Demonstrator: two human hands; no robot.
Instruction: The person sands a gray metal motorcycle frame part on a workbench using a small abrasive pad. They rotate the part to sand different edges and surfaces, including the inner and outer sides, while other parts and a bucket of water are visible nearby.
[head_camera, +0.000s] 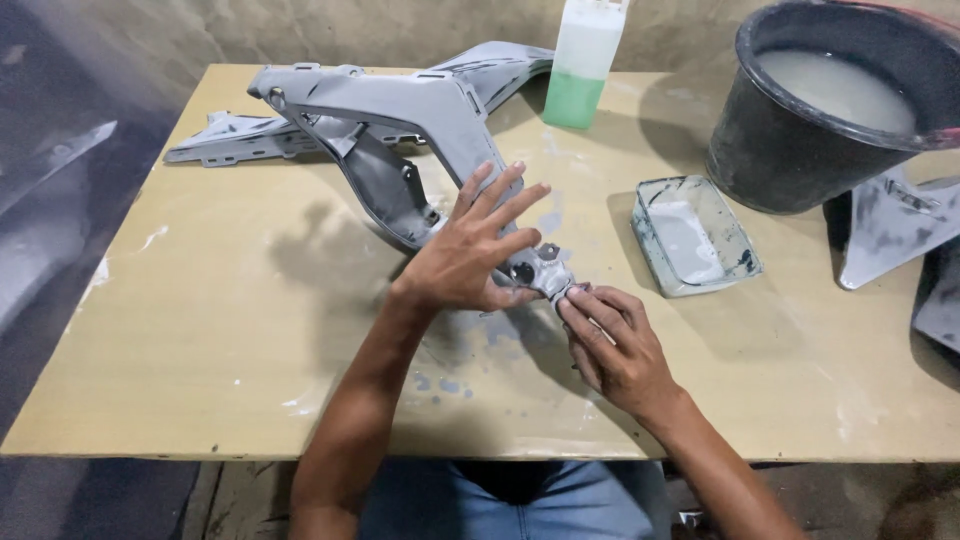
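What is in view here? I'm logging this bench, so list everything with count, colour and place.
Table: one, tan, paint-smeared.
Grey panel: one, primer grey, table centre, under both hands.
More grey panels: several, table's far left and right edges.
Bottle: one, translucent, green liquid, far centre.
Bucket: one, dark, milky liquid, far right.
Tray: one, clear, whitish residue, beside bucket.
Left hand: fingers spread on panel.
Right hand: fingertips pressed to the panel's near end.
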